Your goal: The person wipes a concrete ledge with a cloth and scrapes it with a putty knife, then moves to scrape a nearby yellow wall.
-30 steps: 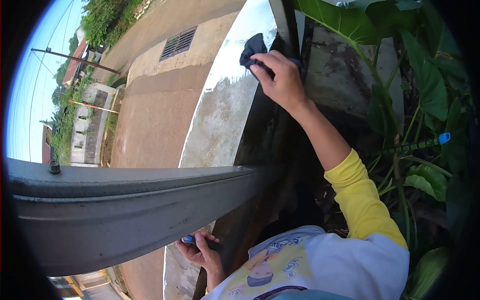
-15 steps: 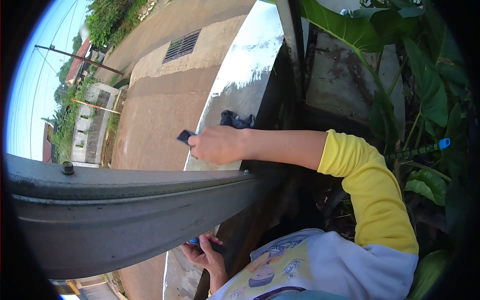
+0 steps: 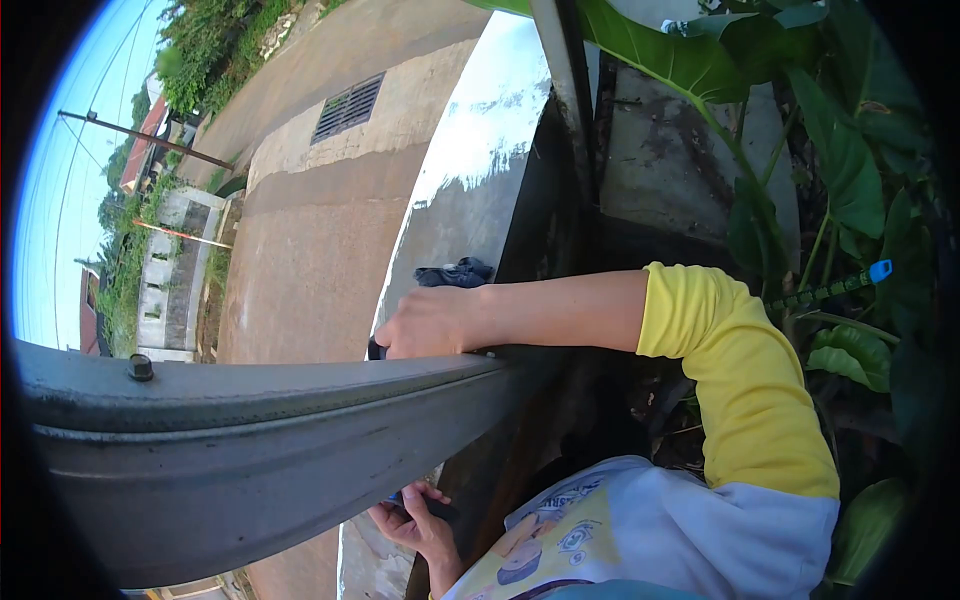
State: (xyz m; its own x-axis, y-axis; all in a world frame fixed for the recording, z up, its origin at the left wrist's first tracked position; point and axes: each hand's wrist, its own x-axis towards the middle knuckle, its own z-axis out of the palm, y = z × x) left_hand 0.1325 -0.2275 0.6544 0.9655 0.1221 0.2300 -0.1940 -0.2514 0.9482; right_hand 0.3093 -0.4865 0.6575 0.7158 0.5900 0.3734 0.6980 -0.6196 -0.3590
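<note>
My right hand (image 3: 435, 322), at the end of a bare forearm with a yellow sleeve, is closed round a small dark flat piece (image 3: 376, 350). Only a corner of this piece shows, and I cannot make out its kind. The hand is over the grey top of a low wall (image 3: 445, 235), right beside a metal beam (image 3: 270, 430). A crumpled dark cloth (image 3: 455, 272) lies on the wall next to that hand. Beyond the beam, my left hand (image 3: 415, 520) has its fingers curled round a dark object with a blue part (image 3: 397, 497), partly hidden by the beam.
Wet-looking white paint (image 3: 495, 100) covers the wall's far stretch. An upright metal post (image 3: 567, 90) stands by it. Large-leaved plants (image 3: 845, 180) grow on the body side. On the other side runs a road (image 3: 300, 260) with a drain grate (image 3: 348, 107).
My right hand has moved down the picture to the beam, and the dark piece is now mostly covered. The left hand still holds its object. The view has shifted slightly.
</note>
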